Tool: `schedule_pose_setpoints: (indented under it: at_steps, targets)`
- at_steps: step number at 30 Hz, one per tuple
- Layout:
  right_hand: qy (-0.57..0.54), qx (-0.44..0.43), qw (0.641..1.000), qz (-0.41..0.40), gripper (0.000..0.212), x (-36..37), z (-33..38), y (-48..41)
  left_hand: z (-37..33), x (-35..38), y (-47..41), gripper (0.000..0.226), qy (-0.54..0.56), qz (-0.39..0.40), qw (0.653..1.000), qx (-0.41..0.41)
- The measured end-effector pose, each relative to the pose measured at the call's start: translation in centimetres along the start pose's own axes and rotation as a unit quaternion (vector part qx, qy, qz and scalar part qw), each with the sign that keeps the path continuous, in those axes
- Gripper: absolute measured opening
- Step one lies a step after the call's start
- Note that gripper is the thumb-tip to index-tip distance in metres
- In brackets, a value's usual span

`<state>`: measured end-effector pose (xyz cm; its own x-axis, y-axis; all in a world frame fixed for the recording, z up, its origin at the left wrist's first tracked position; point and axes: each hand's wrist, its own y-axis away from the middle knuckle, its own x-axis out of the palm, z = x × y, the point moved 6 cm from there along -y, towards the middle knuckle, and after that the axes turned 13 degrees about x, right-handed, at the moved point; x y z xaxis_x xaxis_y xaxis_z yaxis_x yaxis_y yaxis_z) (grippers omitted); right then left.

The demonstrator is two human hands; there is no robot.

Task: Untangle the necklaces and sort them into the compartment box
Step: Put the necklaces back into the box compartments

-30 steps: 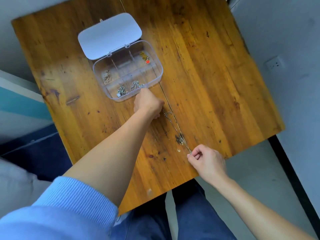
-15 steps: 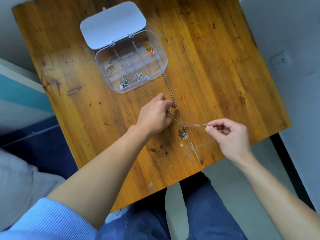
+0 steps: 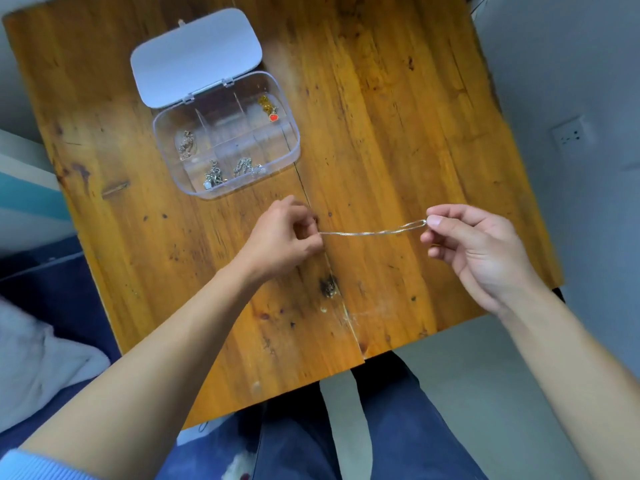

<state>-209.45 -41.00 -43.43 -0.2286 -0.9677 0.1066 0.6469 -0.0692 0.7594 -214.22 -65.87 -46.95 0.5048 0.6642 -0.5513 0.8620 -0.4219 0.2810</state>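
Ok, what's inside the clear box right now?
Four bunched necklaces in separate compartments of the box: a gold necklace with a red heart, three silvery necklaces. The lid is open; nothing covers them.

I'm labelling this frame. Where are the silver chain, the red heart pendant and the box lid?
silver chain [image 3: 372, 232]: head view, middle of its stretched span.
red heart pendant [image 3: 274, 117]: head view, centre of the heart.
box lid [image 3: 195, 57]: head view, middle of its flat panel.
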Motion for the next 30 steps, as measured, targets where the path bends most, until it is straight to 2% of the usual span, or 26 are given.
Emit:
schedule_pose_setpoints:
  at_steps: [2,5,9,11,15,19,22,24,27,30]
  targets:
    - [-0.008,0.01,1.0,0.002,0.012,-1.6,0.6,-0.9,-0.3,-0.5,-0.6,0.015,0.144,-0.039,0.987,-0.053]
    - [0.015,0.024,1.0,0.003,0.013,-3.8,1.1,-1.8,-2.0,-0.7,-2.7,0.017,0.27,-0.061,0.959,-0.064]
    - [0.047,0.023,0.997,-0.053,0.011,-7.5,2.1,-2.6,-4.7,-0.3,-7.0,0.014,0.37,-0.044,0.925,-0.074]
    - [0.059,0.023,0.993,-0.097,0.008,-9.8,2.5,-2.9,-5.9,-0.3,-9.6,0.012,0.374,-0.052,0.922,-0.08]
    - [0.114,0.039,0.984,-0.132,0.005,-13.1,2.3,-3.4,-9.0,-0.1,-15.3,0.009,0.284,-0.057,0.955,-0.065]
    - [0.186,0.044,0.972,-0.14,0.007,-14.4,1.3,-4.2,-12.5,2.2,-20.2,0.01,0.077,-0.07,0.995,-0.004]
    - [0.236,0.048,0.96,-0.143,0.011,-14.5,0.0,-5.0,-15.0,4.5,-22.7,0.015,-0.062,-0.082,0.992,0.07]
    - [0.271,0.045,0.95,-0.151,0.013,-14.7,-0.9,-5.4,-15.8,6.3,-23.7,0.016,-0.115,-0.074,0.985,0.104]
    - [0.329,0.024,0.928,-0.172,0.017,-14.9,-1.5,-5.7,-15.4,8.4,-24.6,0.014,-0.158,-0.042,0.979,0.123]
    - [0.376,-0.005,0.907,-0.189,0.02,-14.8,-1.3,-5.5,-14.5,8.8,-24.9,0.007,-0.148,-0.044,0.981,0.113]
